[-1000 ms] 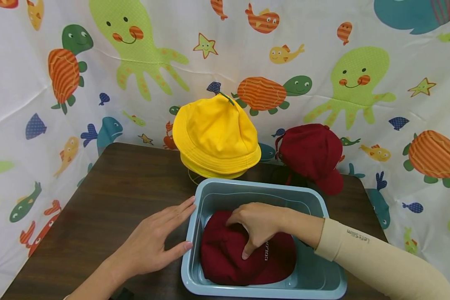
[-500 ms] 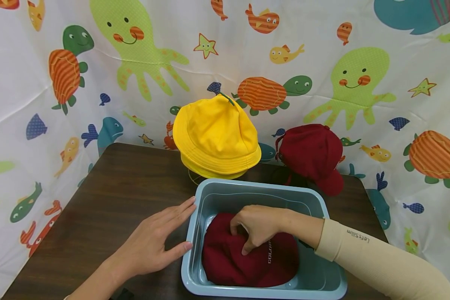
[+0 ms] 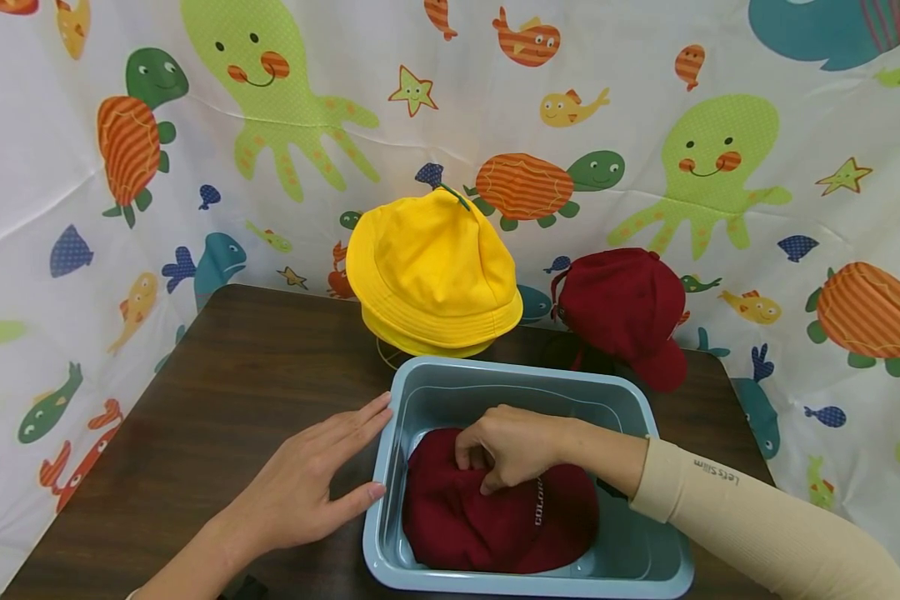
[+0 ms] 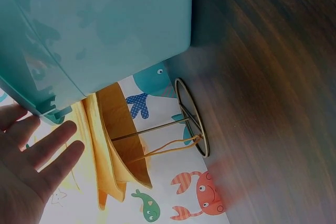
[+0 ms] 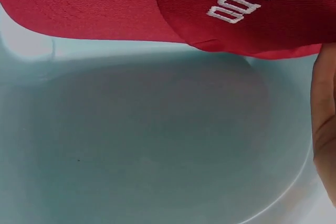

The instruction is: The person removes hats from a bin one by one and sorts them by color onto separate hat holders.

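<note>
A dark red baseball cap (image 3: 457, 525) with white embroidered letters lies inside a light blue plastic basin (image 3: 376, 533). Fingers and thumb of my right hand (image 3: 521, 446) pinch the cloth of its crown. In the right wrist view, the cap (image 5: 220, 9) shows its brim and lettering above the basin floor, with part of my right hand (image 5: 325, 108) at the right edge. My left hand (image 3: 307, 483) has its fingers extended, with the tips touching the basin's left rim. The left wrist view shows this hand (image 4: 31, 166) against the basin's outer side.
Behind the basin, a yellow bucket hat (image 3: 435, 267) sits on a wire stand (image 4: 191, 119). A second dark red cap (image 3: 622, 304) is at the back right. All stand on a dark wooden table (image 3: 270, 358), before a curtain (image 3: 285, 225) printed with sea animals.
My right fingers have drawn closer together, gathering the cap's cloth between them. The cap has shifted slightly right within the basin. My left hand stays at the rim.
</note>
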`<state>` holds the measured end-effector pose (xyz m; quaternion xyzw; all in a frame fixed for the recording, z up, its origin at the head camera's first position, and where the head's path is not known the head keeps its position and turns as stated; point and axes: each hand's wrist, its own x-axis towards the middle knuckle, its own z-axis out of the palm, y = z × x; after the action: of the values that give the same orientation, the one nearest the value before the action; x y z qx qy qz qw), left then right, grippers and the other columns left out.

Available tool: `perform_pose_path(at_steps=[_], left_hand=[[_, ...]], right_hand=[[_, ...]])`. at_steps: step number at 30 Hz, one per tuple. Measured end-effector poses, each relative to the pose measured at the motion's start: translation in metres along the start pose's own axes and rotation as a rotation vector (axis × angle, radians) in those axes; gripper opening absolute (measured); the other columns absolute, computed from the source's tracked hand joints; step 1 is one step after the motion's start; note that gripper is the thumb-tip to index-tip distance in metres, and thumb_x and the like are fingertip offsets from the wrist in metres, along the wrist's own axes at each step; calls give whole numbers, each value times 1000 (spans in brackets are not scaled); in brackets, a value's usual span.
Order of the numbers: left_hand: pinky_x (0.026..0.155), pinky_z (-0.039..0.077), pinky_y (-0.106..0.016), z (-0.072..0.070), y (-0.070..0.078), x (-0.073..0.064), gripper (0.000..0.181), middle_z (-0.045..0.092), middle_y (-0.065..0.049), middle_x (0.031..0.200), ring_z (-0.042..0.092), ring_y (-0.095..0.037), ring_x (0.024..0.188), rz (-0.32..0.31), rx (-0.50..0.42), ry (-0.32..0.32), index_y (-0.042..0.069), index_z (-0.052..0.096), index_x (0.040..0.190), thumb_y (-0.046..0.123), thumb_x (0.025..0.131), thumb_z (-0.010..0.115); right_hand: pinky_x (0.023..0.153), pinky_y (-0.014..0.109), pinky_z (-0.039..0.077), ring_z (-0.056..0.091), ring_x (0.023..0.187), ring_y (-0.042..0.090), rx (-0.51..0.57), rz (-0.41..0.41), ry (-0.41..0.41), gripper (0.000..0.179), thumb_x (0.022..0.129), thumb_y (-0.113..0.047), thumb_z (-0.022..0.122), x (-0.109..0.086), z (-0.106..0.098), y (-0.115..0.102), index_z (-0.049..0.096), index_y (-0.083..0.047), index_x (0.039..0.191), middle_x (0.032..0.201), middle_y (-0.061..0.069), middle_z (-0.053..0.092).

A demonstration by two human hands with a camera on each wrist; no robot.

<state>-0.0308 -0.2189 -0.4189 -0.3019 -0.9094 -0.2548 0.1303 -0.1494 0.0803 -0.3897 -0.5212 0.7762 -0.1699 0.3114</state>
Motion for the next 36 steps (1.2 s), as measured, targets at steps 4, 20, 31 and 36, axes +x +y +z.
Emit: perform_pose_path(at_steps=[4,20,31,36], left_hand=[[100,56,-52,0,0,0,80,38,2,167,55,-18,138,2,2,0,17,41,162,35,92,75],[100,56,-52,0,0,0,80,39,2,167,55,-18,138,3,-1,4,18,41,163,35,92,75],[101,55,-52,-1,1,1,80,39,2,167,55,-18,139,8,0,6,17,41,162,36,92,75],[101,55,-52,-1,1,1,80,39,2,167,54,-18,139,2,-7,1,17,41,162,36,92,75]], right_hand=[[64,16,53,60,70,-1,26,-1,12,24,85,-8,88,0,-1,-1,72,-16,101,82,-14,67],[65,16,54,59,74,1,27,-19,32,19,88,-7,85,-11,-13,-9,73,-13,102,84,-10,68],[64,16,55,61,74,-2,22,-53,66,18,89,-9,84,-23,-25,-14,74,-13,103,84,-10,69],[65,17,56,62,75,-2,25,-53,86,18,89,-9,84,-28,-31,-17,75,-13,104,86,-10,70]])
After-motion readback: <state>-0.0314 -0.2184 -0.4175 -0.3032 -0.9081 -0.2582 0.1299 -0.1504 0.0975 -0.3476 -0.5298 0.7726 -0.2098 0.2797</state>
